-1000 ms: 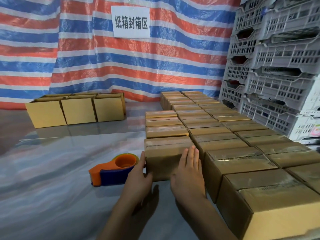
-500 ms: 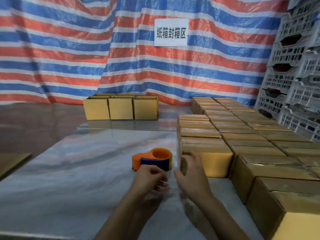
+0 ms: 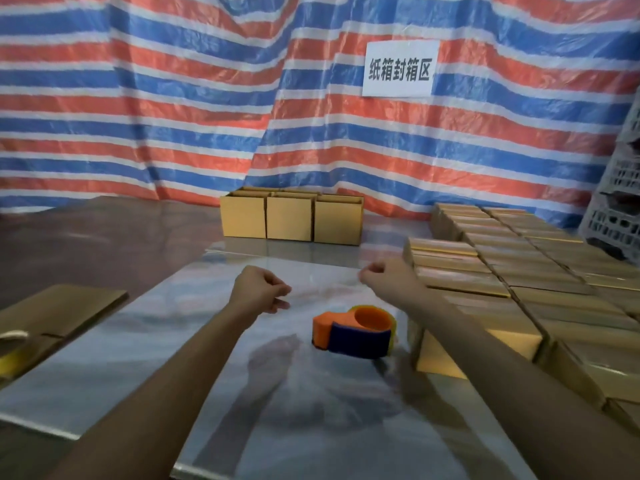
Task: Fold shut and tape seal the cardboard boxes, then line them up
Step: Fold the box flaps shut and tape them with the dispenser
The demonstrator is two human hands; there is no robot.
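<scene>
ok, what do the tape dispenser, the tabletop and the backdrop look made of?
Tape dispenser: moulded plastic, matte orange and blue, probably. Tabletop: smooth glossy sheet, likely metal or laminate; it mirrors the striped backdrop. Backdrop: woven plastic tarpaulin, by its crinkled sheen.

Makeshift packing area: striped tarp wall [image 3: 173, 116], paper sign [image 3: 400, 69], plastic crates [image 3: 616, 216], rows of taped cardboard boxes [image 3: 519, 258].

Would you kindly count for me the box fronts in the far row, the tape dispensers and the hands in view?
Far-row box fronts: 3
Tape dispensers: 1
Hands: 2, left hand and right hand
Total: 6
</scene>
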